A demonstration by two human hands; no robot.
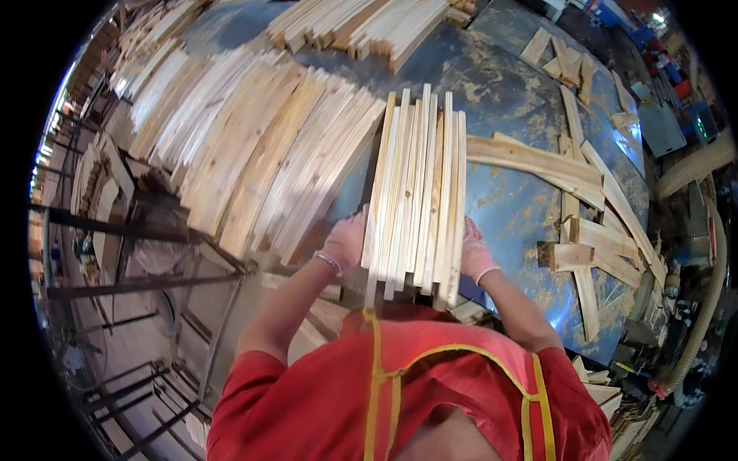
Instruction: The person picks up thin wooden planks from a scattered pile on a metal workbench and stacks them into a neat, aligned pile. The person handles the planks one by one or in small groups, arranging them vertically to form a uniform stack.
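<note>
A bundle of several long wooden strips (419,192) stands on edge in front of me, side by side, their near ends uneven. My left hand (347,240), in a pale pink work glove, presses against the bundle's left side. Against its right side is my right hand (477,250), gloved the same way. Between them the hands grip the bundle; the fingertips are partly hidden by the wood. Just left of the bundle lies a wide row of wooden boards (261,146), side by side.
The blue metal table (500,203) is strewn with sawdust. Loose offcuts (607,238) lie crossed on its right. Another stack of strips (361,27) rests at the far side. A dark metal frame (115,288) stands at left, and a ribbed hose (711,284) hangs at right.
</note>
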